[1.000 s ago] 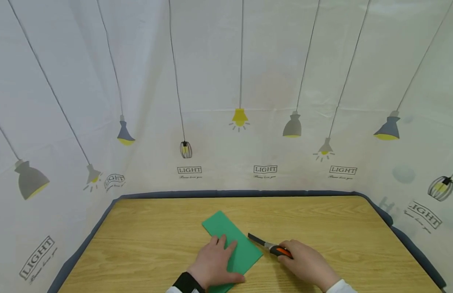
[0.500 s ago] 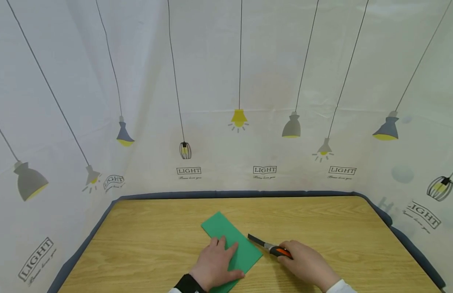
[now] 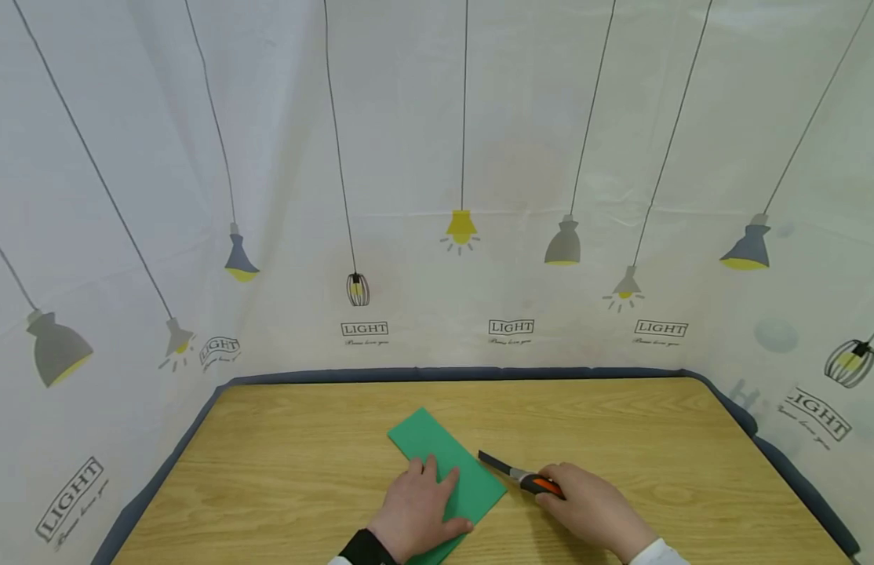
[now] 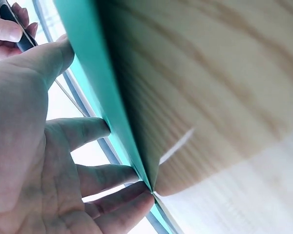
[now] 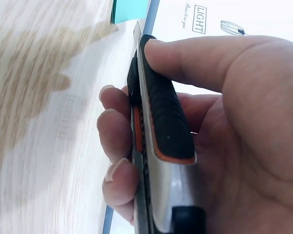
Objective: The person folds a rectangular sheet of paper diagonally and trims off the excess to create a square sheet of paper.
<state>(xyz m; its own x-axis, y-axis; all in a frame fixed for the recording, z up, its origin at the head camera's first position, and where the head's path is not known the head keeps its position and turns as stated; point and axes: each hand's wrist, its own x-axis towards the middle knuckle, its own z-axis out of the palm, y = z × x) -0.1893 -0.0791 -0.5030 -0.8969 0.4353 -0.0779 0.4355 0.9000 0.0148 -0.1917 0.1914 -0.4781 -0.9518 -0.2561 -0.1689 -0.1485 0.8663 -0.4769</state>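
Observation:
A flat green rectangular piece [image 3: 437, 447], thick-edged like a board or folded card, lies slantwise on the table. Spread fingers of my left hand [image 3: 419, 506] rest on its near-left part; in the left wrist view the fingertips [image 4: 100, 127] touch its green surface [image 4: 95, 68]. My right hand [image 3: 595, 506] grips a utility knife [image 3: 532, 479] with a black and orange handle, its dark blade pointing up-left beside the green piece's right edge. In the right wrist view, thumb and fingers wrap the knife's handle [image 5: 166, 107]; the palm hides part of it.
The wood-grain table [image 3: 303, 439] has a dark blue padded edge [image 3: 423, 375] along its back and sides. Behind it hangs a pale curtain [image 3: 409, 141] printed with lamps. A black band [image 3: 366, 547] circles the left wrist.
The left hand has shifted very slightly on the green piece. The right hand and the utility knife stay where they were.

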